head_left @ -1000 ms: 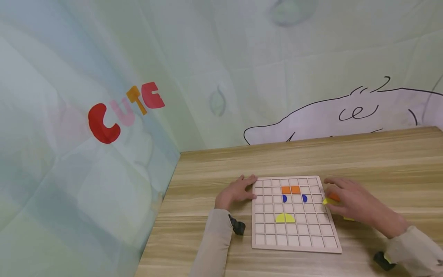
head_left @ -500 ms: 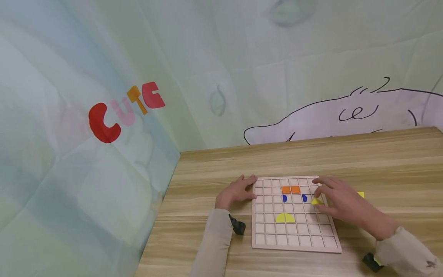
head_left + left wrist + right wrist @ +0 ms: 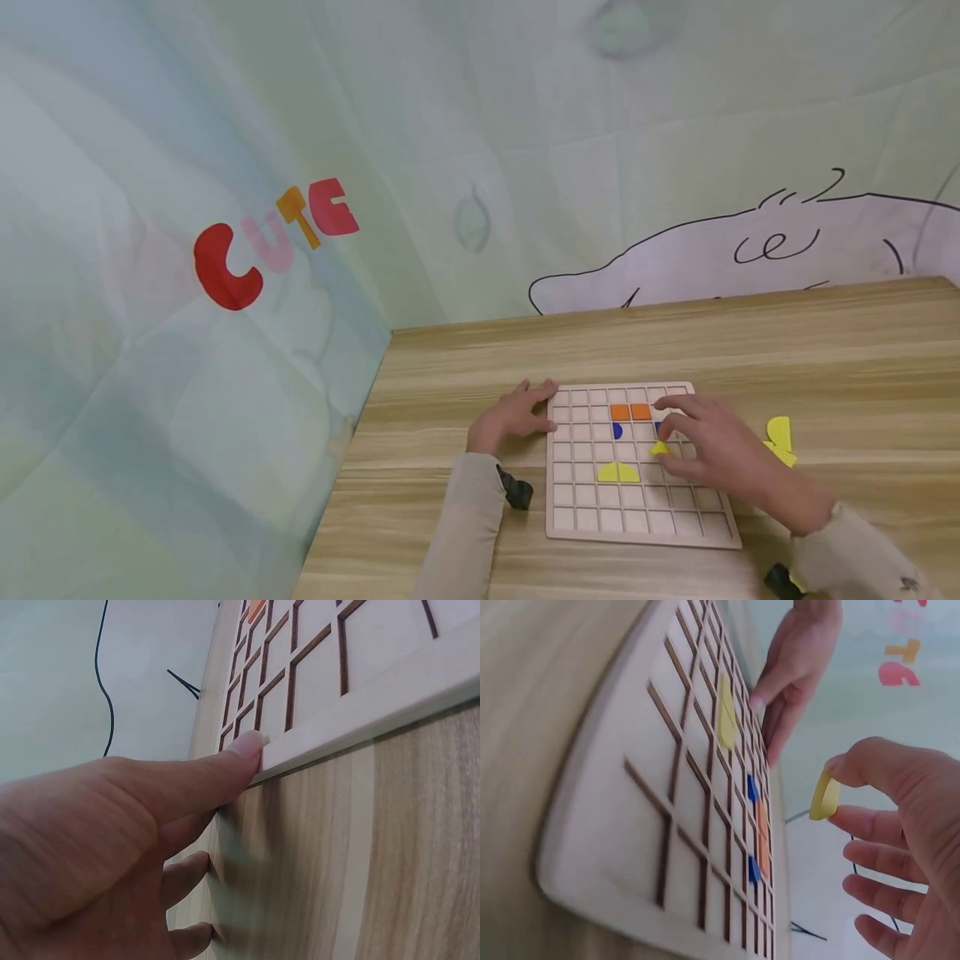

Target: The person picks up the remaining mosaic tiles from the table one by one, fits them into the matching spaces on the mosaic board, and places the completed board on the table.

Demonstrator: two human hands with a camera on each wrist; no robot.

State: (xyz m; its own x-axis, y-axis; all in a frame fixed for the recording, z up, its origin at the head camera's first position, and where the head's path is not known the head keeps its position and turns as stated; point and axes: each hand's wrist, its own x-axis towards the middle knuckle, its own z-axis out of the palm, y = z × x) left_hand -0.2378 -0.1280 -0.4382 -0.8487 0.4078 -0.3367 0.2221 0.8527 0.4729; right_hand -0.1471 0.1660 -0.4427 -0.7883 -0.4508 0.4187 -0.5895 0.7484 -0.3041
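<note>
A pale wooden grid board (image 3: 642,542) lies flat on the table. At its left edge rests my left hand (image 3: 512,417), the thumb touching the rim and the other fingers spread; the left wrist view shows the thumb tip (image 3: 247,744) on the frame. My right hand (image 3: 722,447) pinches a small yellow tile (image 3: 826,795) with a curved side between thumb and forefinger, over the board's right half. Two orange square tiles (image 3: 631,412) sit side by side in the grid. Below them are blue half-round tiles (image 3: 617,431), the right one partly hidden. Two yellow quarter-round tiles (image 3: 618,472) form a dome lower down.
Several loose yellow tiles (image 3: 780,432) lie on the table (image 3: 450,358) to the right of the board, beyond my right hand. A fabric backdrop (image 3: 480,167) with printed letters and line drawings stands behind and to the left of the table.
My right hand has moved left from beside the board to over its grid, carrying the yellow tile. The loose yellow tiles at the right have come into view. My left hand stays put.
</note>
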